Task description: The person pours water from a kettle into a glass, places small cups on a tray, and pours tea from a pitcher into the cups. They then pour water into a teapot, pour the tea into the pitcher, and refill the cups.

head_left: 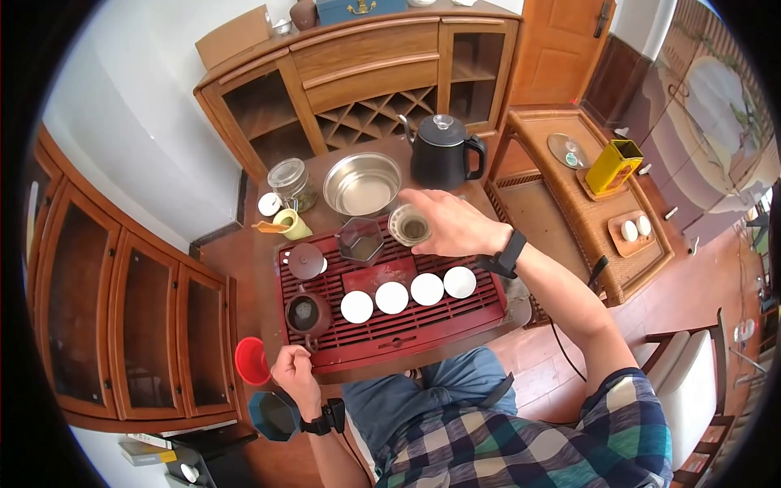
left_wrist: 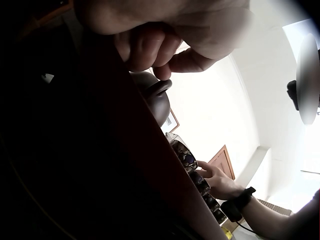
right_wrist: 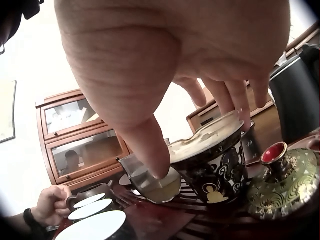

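My right hand (head_left: 455, 224) is over a dark patterned tea bowl (right_wrist: 215, 175), its fingers nearly straight. The thumb lies along the near side of the rim and the fingertips reach the far side. A green patterned lid with a red knob (right_wrist: 280, 175) lies beside the bowl. Next to it stands a glass pitcher (head_left: 360, 241) holding pale liquid. My left hand (head_left: 295, 378) rests loosely curled at the near left corner of the red tea tray (head_left: 390, 342), by the handle of a brown, lidless teapot (head_left: 307, 313). Several white-lined cups (head_left: 392, 298) stand in a row.
Behind the tray are a steel basin (head_left: 363, 183), a black kettle (head_left: 443, 154) and a glass jar (head_left: 291, 183). A red cup (head_left: 252, 361) is off the left edge. To the right, a wicker side table (head_left: 586, 203) carries a yellow tin (head_left: 614, 168).
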Demonstrator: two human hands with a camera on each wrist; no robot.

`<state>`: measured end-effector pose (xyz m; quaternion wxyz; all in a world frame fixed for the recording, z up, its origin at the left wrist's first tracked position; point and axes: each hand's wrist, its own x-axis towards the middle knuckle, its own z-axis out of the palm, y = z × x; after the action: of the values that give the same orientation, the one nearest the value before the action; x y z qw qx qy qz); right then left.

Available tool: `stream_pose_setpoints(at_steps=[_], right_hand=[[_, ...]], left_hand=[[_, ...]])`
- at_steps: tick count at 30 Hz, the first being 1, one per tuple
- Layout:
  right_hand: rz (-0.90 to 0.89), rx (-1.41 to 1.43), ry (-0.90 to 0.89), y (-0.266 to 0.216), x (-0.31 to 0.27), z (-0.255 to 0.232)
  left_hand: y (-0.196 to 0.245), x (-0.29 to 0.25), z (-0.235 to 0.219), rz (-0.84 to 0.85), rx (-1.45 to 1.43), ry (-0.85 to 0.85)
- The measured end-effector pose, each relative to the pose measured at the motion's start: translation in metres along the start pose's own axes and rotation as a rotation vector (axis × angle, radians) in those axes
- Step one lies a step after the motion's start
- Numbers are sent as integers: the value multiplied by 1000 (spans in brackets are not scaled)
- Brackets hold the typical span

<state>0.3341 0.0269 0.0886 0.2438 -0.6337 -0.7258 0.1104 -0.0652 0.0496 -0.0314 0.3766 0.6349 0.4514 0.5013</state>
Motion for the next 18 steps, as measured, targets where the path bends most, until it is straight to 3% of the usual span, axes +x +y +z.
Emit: stream_pose_setpoints(at_steps=[5,18], right_hand=[[6,44,37,6,2,2],[-104,28,83,-50,25,-28]], left_hand=[[0,0,1,14,5,5],[-6,0,0,28,29,11]])
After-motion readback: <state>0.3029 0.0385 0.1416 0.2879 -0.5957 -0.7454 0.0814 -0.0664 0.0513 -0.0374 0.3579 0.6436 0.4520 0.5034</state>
